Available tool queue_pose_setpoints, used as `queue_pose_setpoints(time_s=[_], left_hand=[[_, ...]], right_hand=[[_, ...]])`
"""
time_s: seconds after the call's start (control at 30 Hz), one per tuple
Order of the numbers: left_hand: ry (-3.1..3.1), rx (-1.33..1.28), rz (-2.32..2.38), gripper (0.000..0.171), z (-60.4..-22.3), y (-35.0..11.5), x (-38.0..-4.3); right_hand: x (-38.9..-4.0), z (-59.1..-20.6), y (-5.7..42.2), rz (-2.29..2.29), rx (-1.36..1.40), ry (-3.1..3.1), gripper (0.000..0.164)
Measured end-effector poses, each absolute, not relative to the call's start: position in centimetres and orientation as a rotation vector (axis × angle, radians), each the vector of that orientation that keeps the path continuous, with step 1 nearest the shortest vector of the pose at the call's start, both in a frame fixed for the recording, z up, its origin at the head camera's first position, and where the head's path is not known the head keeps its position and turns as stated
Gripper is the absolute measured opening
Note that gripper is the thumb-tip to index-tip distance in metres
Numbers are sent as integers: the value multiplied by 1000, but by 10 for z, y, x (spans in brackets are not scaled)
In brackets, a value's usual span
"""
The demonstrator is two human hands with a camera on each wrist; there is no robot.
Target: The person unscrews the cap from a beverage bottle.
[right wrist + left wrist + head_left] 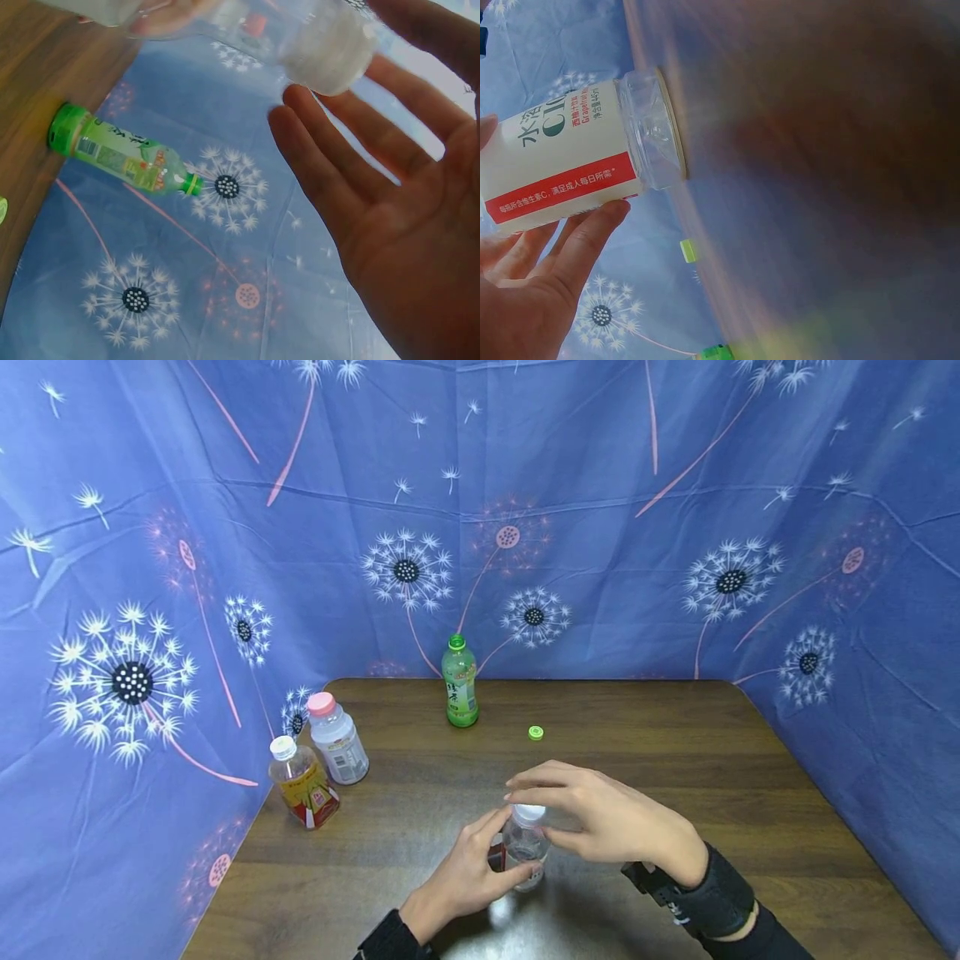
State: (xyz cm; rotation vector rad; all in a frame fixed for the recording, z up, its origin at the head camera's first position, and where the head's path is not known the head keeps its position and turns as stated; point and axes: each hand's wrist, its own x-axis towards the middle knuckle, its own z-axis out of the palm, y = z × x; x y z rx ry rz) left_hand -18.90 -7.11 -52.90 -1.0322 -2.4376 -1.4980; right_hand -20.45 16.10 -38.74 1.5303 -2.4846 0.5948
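A clear plastic drink bottle (524,843) with a white cap (529,812) stands upright near the front of the table. My left hand (474,867) grips its body, thumb on the near side and fingers around the far side. The left wrist view shows the bottle's cream label (562,161) with a red band. Over the top is my right hand (611,814), its fingers spread loosely about the cap. Seen from the right wrist, those fingers (330,150) are fairly straight beside the white cap (330,56); whether they touch it I cannot tell.
A green bottle (461,685) without its cap stands at the back of the wooden table (645,718), a green cap (536,732) lying to its right. At left are a pink-capped white bottle (341,743) and a white-capped bottle with a yellow-red label (306,789). Blue dandelion-patterned cloth (600,527) surrounds the table.
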Motion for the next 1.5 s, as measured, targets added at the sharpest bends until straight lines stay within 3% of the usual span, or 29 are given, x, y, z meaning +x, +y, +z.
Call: queue_pose_setpoints(time_s=[0.53,1.5], left_hand=[[-2415,-1047,-1481,66,-528,-71,-189],[-2385,-1048,-1502,67,-528,-69,-188]], right_hand=[[-217,-385,165,705,1704,-2472,41],[-219,-397,164,762,1632,-2420,32]])
